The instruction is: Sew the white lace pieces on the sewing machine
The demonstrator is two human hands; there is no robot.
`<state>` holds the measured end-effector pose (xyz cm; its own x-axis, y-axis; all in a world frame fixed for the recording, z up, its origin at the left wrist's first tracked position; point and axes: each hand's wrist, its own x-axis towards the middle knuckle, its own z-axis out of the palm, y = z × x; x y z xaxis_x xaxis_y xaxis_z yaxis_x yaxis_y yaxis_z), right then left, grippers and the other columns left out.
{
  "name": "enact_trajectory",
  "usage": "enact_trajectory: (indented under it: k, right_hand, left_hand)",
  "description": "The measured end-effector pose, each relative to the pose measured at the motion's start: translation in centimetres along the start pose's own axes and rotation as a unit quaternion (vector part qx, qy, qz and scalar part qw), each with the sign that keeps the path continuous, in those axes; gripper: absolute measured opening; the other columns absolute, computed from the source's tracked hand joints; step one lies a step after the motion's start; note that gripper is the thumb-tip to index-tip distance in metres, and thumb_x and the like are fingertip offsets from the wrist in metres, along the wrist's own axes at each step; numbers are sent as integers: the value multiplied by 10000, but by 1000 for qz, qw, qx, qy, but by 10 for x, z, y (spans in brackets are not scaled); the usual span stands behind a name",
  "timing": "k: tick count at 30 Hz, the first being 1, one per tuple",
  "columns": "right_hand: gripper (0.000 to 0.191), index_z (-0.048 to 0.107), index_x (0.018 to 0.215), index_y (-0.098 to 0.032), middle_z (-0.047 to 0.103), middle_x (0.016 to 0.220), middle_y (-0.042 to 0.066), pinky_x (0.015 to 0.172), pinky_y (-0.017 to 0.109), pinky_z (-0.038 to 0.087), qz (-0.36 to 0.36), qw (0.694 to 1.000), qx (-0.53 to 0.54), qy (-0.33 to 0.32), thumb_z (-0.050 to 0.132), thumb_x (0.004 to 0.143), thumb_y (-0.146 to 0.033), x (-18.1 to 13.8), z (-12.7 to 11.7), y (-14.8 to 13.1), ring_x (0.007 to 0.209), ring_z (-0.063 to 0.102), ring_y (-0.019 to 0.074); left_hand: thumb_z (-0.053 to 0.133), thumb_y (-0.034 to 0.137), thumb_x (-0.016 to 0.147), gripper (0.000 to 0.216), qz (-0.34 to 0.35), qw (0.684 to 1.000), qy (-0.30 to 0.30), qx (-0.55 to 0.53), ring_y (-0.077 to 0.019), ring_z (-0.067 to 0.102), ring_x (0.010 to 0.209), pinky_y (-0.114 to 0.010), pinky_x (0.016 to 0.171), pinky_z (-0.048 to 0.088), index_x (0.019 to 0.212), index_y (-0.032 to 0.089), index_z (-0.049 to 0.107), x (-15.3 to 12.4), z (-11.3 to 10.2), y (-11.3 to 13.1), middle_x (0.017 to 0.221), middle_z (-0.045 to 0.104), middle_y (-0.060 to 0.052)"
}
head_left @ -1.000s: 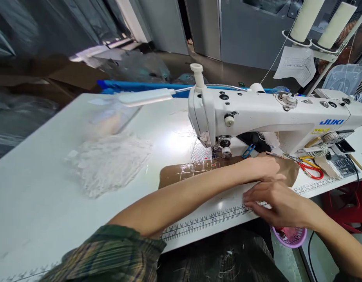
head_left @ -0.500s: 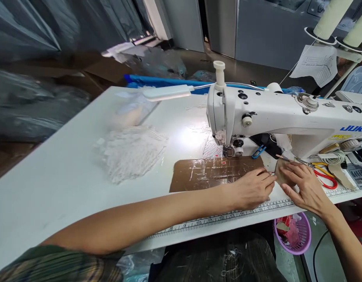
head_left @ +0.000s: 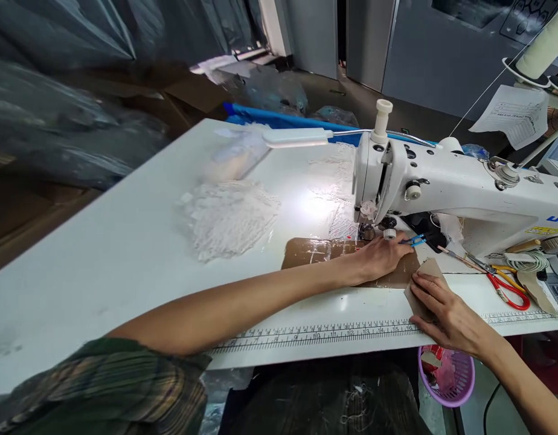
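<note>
My left hand [head_left: 381,258] reaches over the brown plate [head_left: 301,252] beside the needle of the sewing machine [head_left: 397,181]. Its fingertips close on small blue thread snips [head_left: 415,240], partly hidden by the fingers. My right hand [head_left: 444,308] lies palm down, fingers stretched, on a piece of tan card [head_left: 435,270] that overlaps the plate's right end. White lace fabric [head_left: 345,220] lies behind the plate, running up to the presser foot.
A pile of white lace [head_left: 231,220] and a plastic bag [head_left: 238,157] lie left on the table. Red-handled scissors [head_left: 509,293] rest at right, near coiled cord [head_left: 528,261]. A ruler strip [head_left: 315,335] runs along the front edge, above a purple basket [head_left: 462,386].
My left hand has moved from near the card back to the blue snips, which are now turned flatter. The card has come left under my right hand. The view has shifted.
</note>
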<state>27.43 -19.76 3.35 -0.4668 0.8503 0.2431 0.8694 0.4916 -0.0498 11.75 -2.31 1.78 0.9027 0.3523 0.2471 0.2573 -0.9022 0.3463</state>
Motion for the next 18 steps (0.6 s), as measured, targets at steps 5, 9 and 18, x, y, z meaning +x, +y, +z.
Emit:
enact_trajectory:
  k: [5,9,18]
  right_hand:
    - [322,633,1253,-95,700,1221,153,941,388,573,-103,988,-104,52,530,953,-146,0,-9,15,1176,627,241]
    - [254,669,1187,-193,756,1106,70,956,457,501,-73,977,-178,95,567,955,-180,10,-17,32,1102,655,228]
    - [323,613,1247,-105,711,1200,124,993,362,505,-7,998,-10,67,433,987,-171,-16,6,4,1205,604,190]
  left_hand:
    - [480,106,969,295,-6,991,97,-92,-138,696,934,-272,851,592,1156,185,694,-15,-9,15,1137,695,-56]
    - [539,94,946,272,-4,976,160,-147,-134,685,997,-277,900,589,1150,179,698,-10,-12,28,1139,691,-53]
    - [533,107,946,238,105,964,156,-187,-154,684,961,-287,816,611,1079,161,723,-30,-7,40,1083,699,-90]
